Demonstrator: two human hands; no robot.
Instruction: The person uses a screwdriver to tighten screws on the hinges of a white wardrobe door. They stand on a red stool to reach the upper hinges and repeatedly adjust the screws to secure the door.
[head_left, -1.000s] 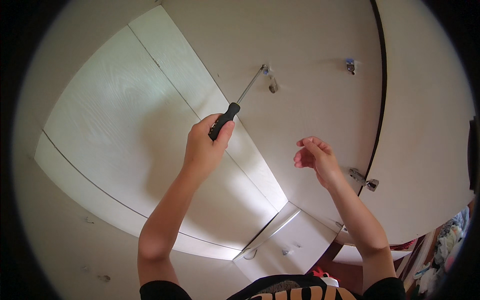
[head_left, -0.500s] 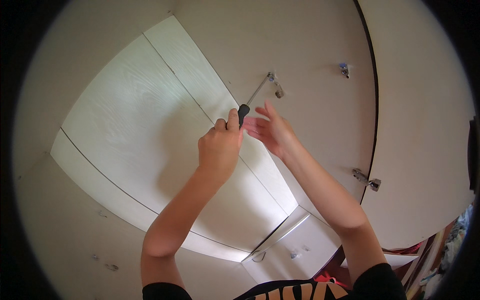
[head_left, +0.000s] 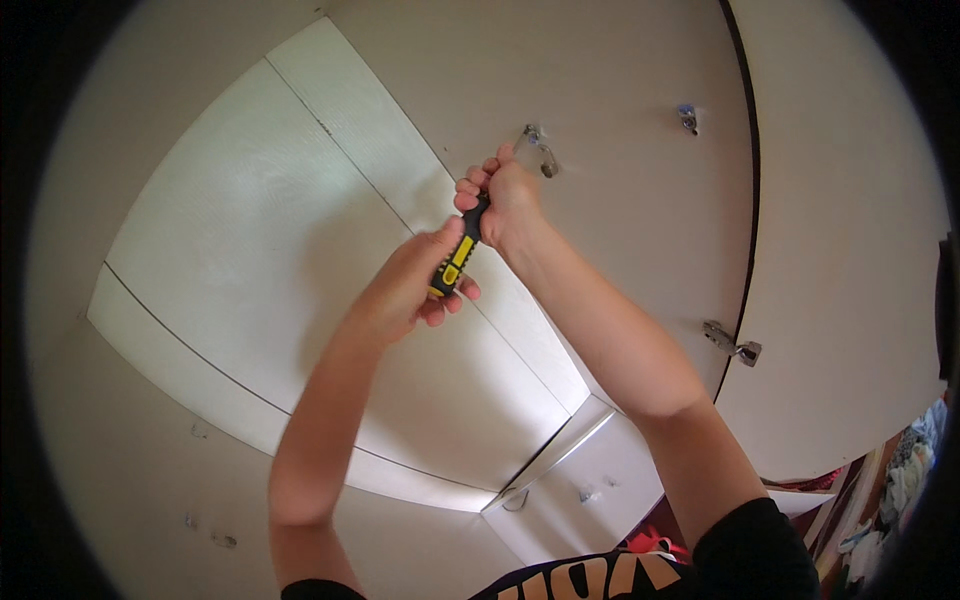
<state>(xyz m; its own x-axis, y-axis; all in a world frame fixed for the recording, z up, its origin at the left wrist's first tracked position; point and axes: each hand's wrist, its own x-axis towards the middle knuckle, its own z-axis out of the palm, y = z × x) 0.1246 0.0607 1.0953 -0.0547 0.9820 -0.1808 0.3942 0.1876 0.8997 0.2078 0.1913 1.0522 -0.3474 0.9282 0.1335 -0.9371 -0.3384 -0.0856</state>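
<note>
A screwdriver (head_left: pixel 461 254) with a black and yellow handle slants up and right, its metal shaft reaching a small metal fitting (head_left: pixel 532 133) on the pale panel. My right hand (head_left: pixel 508 197) is closed round the upper part of it, fingers curled over the shaft and neck. Lower down, my left hand (head_left: pixel 398 287) holds the handle loosely, thumb along one side and fingertips showing beyond the other. The right hand hides part of the shaft. Just beside the fitting, a second small metal piece (head_left: pixel 548 163) sticks out of the panel.
Another metal fitting (head_left: pixel 687 119) sits farther right. A hinge (head_left: pixel 732 343) spans the dark gap by the right-hand door panel (head_left: pixel 840 250). White wood-grain boards (head_left: pixel 250 220) lie behind my hands. Folded cloth (head_left: pixel 905 480) is stacked at the lower right, near a red item (head_left: pixel 655 540).
My right hand has moved from hovering open beside the screwdriver to gripping its shaft and neck. My left hand has shifted down the handle and loosened, uncovering the yellow part.
</note>
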